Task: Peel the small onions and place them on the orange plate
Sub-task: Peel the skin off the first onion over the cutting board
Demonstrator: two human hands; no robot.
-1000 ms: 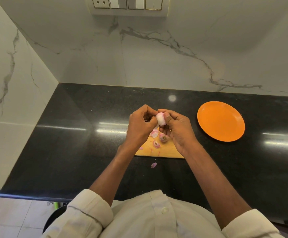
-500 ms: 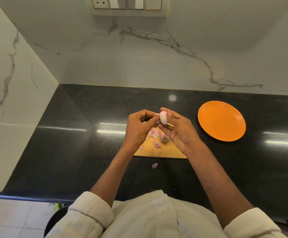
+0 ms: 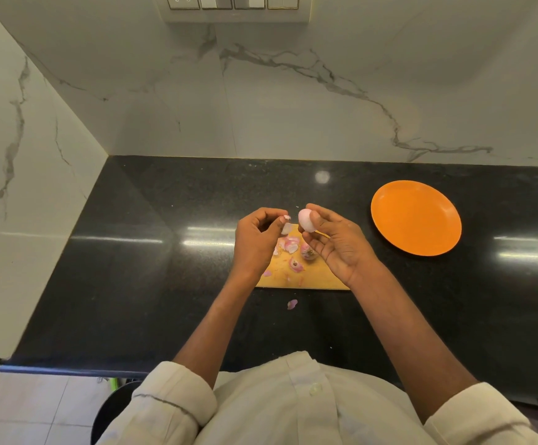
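A black, glossy speckled stone table (image 3: 132,284) runs along a corner of white marble wall (image 3: 293,107) with grey veins; strip lights reflect in streaks on the stone. A switch and socket panel (image 3: 232,3) sits at the top of the back wall; no writing on it can be read. Pale floor tiles (image 3: 20,409) show past the near left edge of the table.

A yellow wooden cutting board (image 3: 309,277) lies near the middle of the table, toward the near edge. On it are pink onion skins (image 3: 288,244) and one small onion (image 3: 308,252) with its skin still on. One loose skin scrap (image 3: 292,304) lies on the table just off the board's near edge.

Above the board, the right hand (image 3: 335,242) pinches a peeled pale pink onion (image 3: 305,220) between thumb and fingertips. The left hand (image 3: 256,239), fingers curled, pinches a strip of skin (image 3: 286,227) just beside that onion, apart from it.

The orange plate (image 3: 417,218) sits toward the right of the table, well apart from the board, nothing on it. Rolled cream sleeves (image 3: 177,396) show at the bottom.
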